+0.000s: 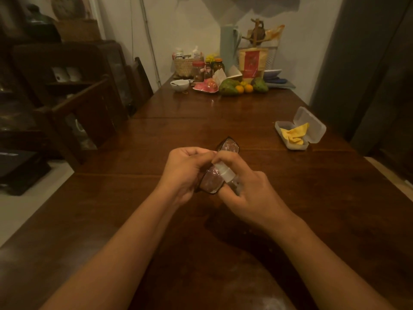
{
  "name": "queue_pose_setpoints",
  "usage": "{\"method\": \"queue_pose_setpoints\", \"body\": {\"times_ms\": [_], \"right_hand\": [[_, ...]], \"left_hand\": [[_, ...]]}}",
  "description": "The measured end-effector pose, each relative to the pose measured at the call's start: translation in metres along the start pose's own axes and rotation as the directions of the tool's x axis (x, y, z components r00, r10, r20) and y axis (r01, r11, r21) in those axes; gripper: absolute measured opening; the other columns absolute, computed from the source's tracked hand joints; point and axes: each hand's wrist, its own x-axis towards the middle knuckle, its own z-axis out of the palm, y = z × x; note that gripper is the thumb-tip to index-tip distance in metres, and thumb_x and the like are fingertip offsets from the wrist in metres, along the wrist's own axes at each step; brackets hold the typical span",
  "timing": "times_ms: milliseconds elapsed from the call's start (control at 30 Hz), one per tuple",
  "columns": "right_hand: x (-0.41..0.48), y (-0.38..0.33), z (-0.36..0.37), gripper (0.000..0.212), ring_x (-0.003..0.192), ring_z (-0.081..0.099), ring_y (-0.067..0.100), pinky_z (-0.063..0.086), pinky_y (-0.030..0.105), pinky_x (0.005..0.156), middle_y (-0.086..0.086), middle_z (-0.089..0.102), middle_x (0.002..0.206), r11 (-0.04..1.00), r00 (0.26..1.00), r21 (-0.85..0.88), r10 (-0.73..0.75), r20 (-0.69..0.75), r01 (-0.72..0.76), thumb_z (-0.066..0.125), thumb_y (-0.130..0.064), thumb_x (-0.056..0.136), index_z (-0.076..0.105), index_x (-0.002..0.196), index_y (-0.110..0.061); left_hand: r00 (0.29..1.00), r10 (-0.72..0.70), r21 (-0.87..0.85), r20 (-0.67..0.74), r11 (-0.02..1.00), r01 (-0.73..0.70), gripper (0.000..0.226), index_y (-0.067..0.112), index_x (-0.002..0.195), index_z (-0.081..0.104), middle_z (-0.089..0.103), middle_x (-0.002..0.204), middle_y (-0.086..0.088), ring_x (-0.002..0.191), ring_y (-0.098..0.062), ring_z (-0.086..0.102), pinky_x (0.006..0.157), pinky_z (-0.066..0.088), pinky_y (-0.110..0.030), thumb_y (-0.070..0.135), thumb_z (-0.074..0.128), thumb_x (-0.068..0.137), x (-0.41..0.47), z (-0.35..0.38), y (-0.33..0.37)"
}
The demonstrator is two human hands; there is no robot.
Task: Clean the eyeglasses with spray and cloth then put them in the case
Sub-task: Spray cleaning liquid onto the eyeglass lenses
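Note:
Dark-framed eyeglasses are held above the wooden table by my left hand, which grips them near the bridge. One lens sticks out beyond my fingers toward the far side. My right hand is wrapped around a small clear spray bottle, its white nozzle pointing at the near lens and a finger on top. A translucent grey case lies open at the right of the table, with a crumpled yellow cloth inside it.
At the table's far end stand a woven basket, jars, a white bowl, a plate and fruit. A dark wooden chair and shelving stand at the left. The table's right edge runs near the case.

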Motion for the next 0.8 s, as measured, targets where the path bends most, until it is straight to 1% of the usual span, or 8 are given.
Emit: {"method": "queue_pose_setpoints", "body": {"times_ms": [133, 267, 367, 467, 600, 667, 733, 800], "right_hand": [[0.0, 0.004, -0.001, 0.05, 0.047, 0.055, 0.017, 0.041, 0.021, 0.039, -0.003, 0.062, 0.072, 0.999, 0.998, -0.038, 0.025, 0.052, -0.023, 0.057, -0.029, 0.091, 0.038, 0.126, -0.059], [-0.003, 0.005, -0.003, 0.047, 0.043, 0.049, 0.01, 0.036, 0.018, 0.039, -0.003, 0.06, 0.068, 0.999, 0.996, -0.006, 0.036, 0.079, -0.035, 0.051, -0.035, 0.083, 0.037, 0.117, -0.064], [-0.003, 0.007, -0.003, 0.054, 0.047, 0.055, 0.016, 0.041, 0.024, 0.039, -0.002, 0.064, 0.075, 0.998, 0.997, 0.056, 0.026, 0.076, -0.03, 0.053, -0.031, 0.083, 0.039, 0.124, -0.063], [0.0, 0.014, -0.008, 0.06, 0.045, 0.052, 0.008, 0.04, 0.018, 0.04, -0.01, 0.064, 0.082, 0.994, 1.0, 0.108, 0.015, 0.011, -0.016, 0.057, -0.021, 0.083, 0.041, 0.126, -0.06], [0.001, 0.027, -0.017, 0.074, 0.046, 0.054, 0.014, 0.045, 0.025, 0.043, 0.006, 0.06, 0.074, 0.981, 0.993, 0.172, 0.104, -0.05, -0.094, 0.063, -0.013, 0.082, 0.036, 0.13, -0.062], [0.002, 0.033, -0.019, 0.07, 0.048, 0.059, 0.015, 0.049, 0.023, 0.045, 0.007, 0.061, 0.071, 0.964, 0.986, 0.226, 0.158, -0.048, -0.143, 0.063, -0.016, 0.083, 0.035, 0.123, -0.067], [0.005, 0.04, -0.02, 0.065, 0.057, 0.065, 0.01, 0.051, 0.02, 0.051, 0.004, 0.066, 0.078, 0.949, 0.98, 0.266, 0.192, -0.058, -0.17, 0.063, -0.016, 0.091, 0.037, 0.115, -0.071], [0.009, 0.046, -0.021, 0.06, 0.072, 0.071, 0.008, 0.052, 0.021, 0.059, -0.006, 0.071, 0.087, 0.944, 0.972, 0.262, 0.224, -0.069, -0.199, 0.062, -0.015, 0.097, 0.037, 0.12, -0.065]], "left_hand": [[1.0, 0.01, -0.018, -0.008, 1.0, -0.01, 0.019, 0.004, 0.068, 0.073, 0.07, 0.066, -0.013, 0.056, -0.019, 0.067, 0.05, 0.055, -0.026, -0.003, 0.066, 0.084, 0.001, 0.001, -0.001], [1.0, 0.019, -0.027, -0.014, 0.999, -0.02, 0.017, 0.003, 0.068, 0.074, 0.072, 0.069, -0.014, 0.059, -0.019, 0.069, 0.054, 0.056, -0.027, -0.006, 0.067, 0.081, 0.002, 0.001, -0.001], [1.0, 0.022, -0.041, -0.012, 0.999, -0.023, 0.02, 0.005, 0.066, 0.074, 0.071, 0.065, -0.012, 0.056, -0.018, 0.068, 0.051, 0.056, -0.025, -0.006, 0.068, 0.08, 0.003, 0.0, -0.002], [1.0, 0.028, -0.044, -0.007, 0.999, -0.028, 0.019, 0.008, 0.062, 0.075, 0.073, 0.066, -0.011, 0.058, -0.017, 0.069, 0.052, 0.055, -0.025, -0.005, 0.072, 0.075, 0.006, -0.002, -0.003], [0.998, 0.065, -0.016, -0.014, 0.998, -0.065, 0.012, 0.005, 0.065, 0.076, 0.075, 0.072, -0.012, 0.062, -0.017, 0.07, 0.055, 0.054, -0.025, -0.005, 0.076, 0.073, 0.011, -0.006, -0.005], [0.995, 0.093, 0.03, -0.026, 0.995, -0.092, 0.011, 0.007, 0.067, 0.077, 0.076, 0.075, -0.012, 0.063, -0.017, 0.07, 0.055, 0.055, -0.025, -0.003, 0.078, 0.072, 0.013, -0.008, -0.007], [0.993, 0.117, 0.081, -0.028, 0.99, -0.115, 0.011, 0.01, 0.069, 0.079, 0.076, 0.077, -0.014, 0.066, -0.019, 0.071, 0.059, 0.057, -0.027, -0.001, 0.08, 0.072, 0.015, -0.009, -0.009], [0.989, 0.148, 0.118, -0.025, 0.983, -0.144, 0.011, 0.012, 0.072, 0.08, 0.077, 0.077, -0.014, 0.071, -0.021, 0.073, 0.064, 0.059, -0.029, 0.001, 0.081, 0.073, 0.016, -0.011, -0.01]]}}
